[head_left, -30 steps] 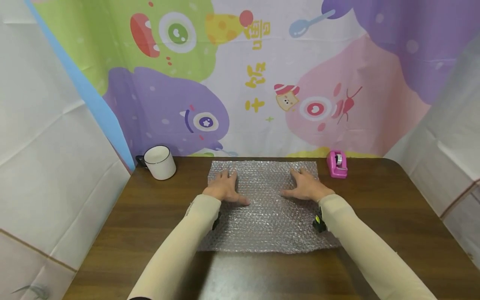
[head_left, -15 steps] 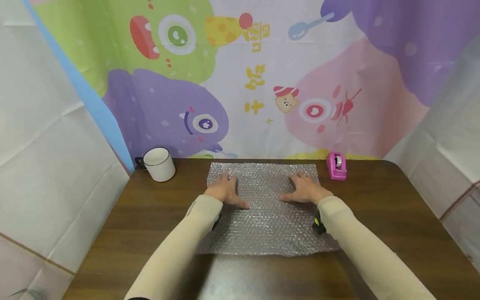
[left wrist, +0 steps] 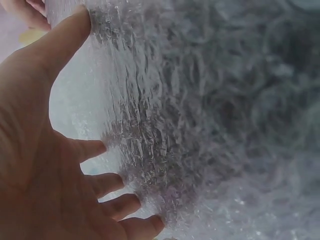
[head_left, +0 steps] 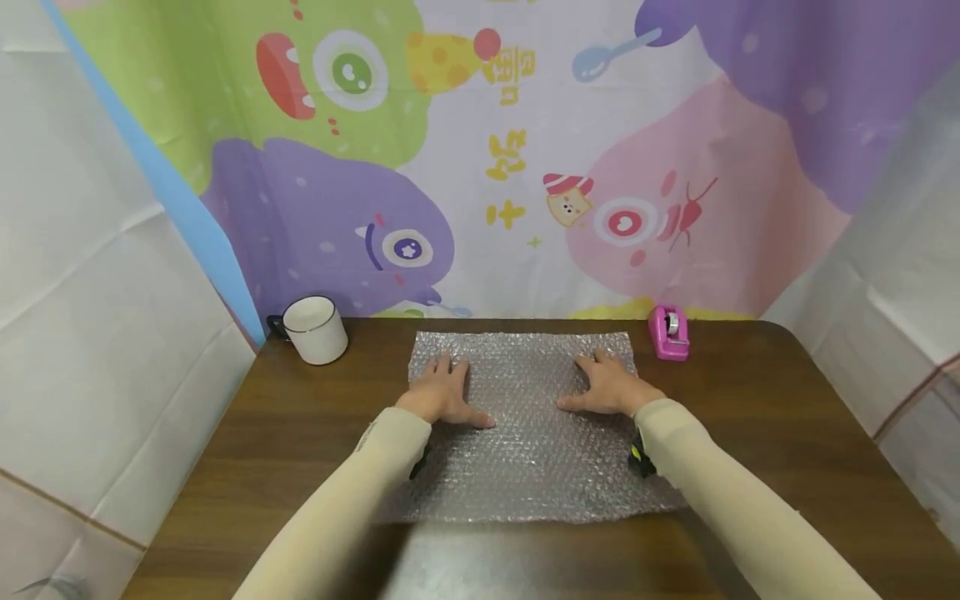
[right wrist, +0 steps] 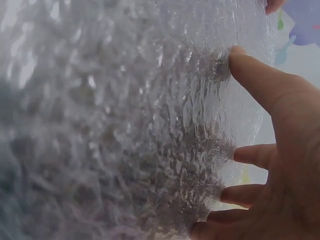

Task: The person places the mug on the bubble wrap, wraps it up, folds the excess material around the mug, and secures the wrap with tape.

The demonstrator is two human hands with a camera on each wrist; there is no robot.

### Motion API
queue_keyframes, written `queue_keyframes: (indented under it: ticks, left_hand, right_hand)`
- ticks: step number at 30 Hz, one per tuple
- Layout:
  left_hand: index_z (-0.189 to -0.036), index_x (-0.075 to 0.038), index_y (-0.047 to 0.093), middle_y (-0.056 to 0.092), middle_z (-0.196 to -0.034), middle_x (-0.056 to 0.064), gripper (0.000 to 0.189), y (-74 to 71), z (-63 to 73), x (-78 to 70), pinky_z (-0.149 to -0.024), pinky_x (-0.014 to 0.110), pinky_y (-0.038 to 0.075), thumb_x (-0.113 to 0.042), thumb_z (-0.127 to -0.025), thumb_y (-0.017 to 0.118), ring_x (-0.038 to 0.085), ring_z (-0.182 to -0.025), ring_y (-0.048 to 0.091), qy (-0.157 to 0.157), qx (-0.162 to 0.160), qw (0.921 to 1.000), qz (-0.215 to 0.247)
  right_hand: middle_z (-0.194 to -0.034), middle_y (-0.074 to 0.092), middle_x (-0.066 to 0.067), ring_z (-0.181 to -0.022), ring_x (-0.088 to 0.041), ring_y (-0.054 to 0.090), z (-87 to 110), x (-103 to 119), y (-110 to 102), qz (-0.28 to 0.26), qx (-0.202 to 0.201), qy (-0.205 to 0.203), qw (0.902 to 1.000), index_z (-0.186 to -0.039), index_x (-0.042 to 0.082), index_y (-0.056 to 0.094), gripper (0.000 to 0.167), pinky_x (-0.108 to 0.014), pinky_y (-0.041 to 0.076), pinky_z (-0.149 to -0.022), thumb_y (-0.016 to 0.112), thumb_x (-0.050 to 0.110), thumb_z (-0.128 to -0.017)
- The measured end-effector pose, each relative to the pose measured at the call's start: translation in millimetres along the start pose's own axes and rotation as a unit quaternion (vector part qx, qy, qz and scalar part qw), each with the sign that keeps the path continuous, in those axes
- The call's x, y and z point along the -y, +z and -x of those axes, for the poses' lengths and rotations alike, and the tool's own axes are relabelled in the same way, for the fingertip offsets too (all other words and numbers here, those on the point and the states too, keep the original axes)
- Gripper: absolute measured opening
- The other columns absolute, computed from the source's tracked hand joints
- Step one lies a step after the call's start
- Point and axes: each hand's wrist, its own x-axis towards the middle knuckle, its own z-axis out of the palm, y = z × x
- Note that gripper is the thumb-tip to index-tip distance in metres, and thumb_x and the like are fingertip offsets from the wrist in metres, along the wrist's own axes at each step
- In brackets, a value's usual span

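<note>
A sheet of bubble wrap (head_left: 525,467) lies flat on the brown wooden table (head_left: 270,467). My left hand (head_left: 442,397) rests on its left part, fingers spread and thumb pointing inward. On the right part, my right hand (head_left: 606,389) touches the sheet the same way, its thumb toward the middle. In the left wrist view, the fingertips of the left hand (left wrist: 55,150) meet the bubble wrap (left wrist: 150,100). The right wrist view has the right hand (right wrist: 290,140) with its thumb and fingertips against the bubbly surface (right wrist: 125,125). Neither hand grips anything.
A white mug (head_left: 318,333) with a dark rim and handle stands at the table's back left. At the back right is a pink tape dispenser (head_left: 669,333). Behind the table hangs a cartoon-printed curtain (head_left: 510,275); pale panels (head_left: 90,292) flank it.
The bubble wrap and both hands have shifted slightly toward the near edge of the table. Both hands keep the same spread pose; mug and tape dispenser stay in place.
</note>
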Motion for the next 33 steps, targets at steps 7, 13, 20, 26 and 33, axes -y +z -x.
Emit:
queue_keyframes:
  ticks: [7,13,20,26,33]
  left_hand:
    - [-0.165,-0.017,0.02,0.011,-0.172,0.019,0.121,7.2,5.2,-1.1,-0.12,0.065,0.03,-0.074,-0.075,0.076,0.044,-0.157,0.014,0.004,0.003,1.0,0.001]
    - [-0.165,-0.016,0.02,0.011,-0.172,0.02,0.121,10.6,13.2,-2.3,-0.119,0.066,0.029,-0.076,-0.075,0.075,0.044,-0.157,0.014,0.007,0.01,0.9999,-0.006]
    - [-0.164,-0.015,0.023,0.014,-0.17,0.021,0.121,12.4,22.2,-1.2,-0.117,0.067,0.032,-0.074,-0.074,0.077,0.045,-0.157,0.016,0.011,0.006,0.9999,-0.004]
    - [-0.164,-0.015,0.024,0.016,-0.17,0.022,0.122,16.1,28.4,-1.8,-0.117,0.066,0.034,-0.077,-0.072,0.076,0.044,-0.156,0.019,0.008,0.002,0.9998,-0.017]
    - [-0.164,-0.015,0.024,0.015,-0.17,0.022,0.123,15.8,31.7,-3.6,-0.116,0.067,0.035,-0.075,-0.072,0.079,0.045,-0.156,0.019,0.005,0.001,0.9998,-0.017]
  right_hand:
    - [-0.162,0.017,-0.039,-0.148,-0.062,0.018,11.1,0,6,0.004,-0.004,0.004,1.0,-0.159,0.001,0.033,0.104,-0.075,0.027,-0.114,0.071,0.065,-0.086]
    - [-0.161,0.02,-0.041,-0.147,-0.064,0.02,20.4,2,9,0.007,-0.002,0.002,1.0,-0.158,0.0,0.034,0.104,-0.076,0.028,-0.113,0.07,0.066,-0.086]
    - [-0.162,0.02,-0.039,-0.149,-0.062,0.019,29.8,5,14,-0.001,-0.004,0.004,1.0,-0.158,0.001,0.035,0.105,-0.076,0.028,-0.114,0.07,0.068,-0.085]
    - [-0.161,0.021,-0.039,-0.149,-0.061,0.02,36.9,7,17,0.002,-0.008,0.004,1.0,-0.158,0.001,0.035,0.105,-0.076,0.029,-0.113,0.07,0.068,-0.085]
    - [-0.159,0.031,-0.036,-0.144,-0.06,0.032,40.7,6,15,0.055,-0.017,-0.011,0.9983,-0.156,0.003,0.04,0.105,-0.074,0.037,-0.109,0.065,0.076,-0.084]
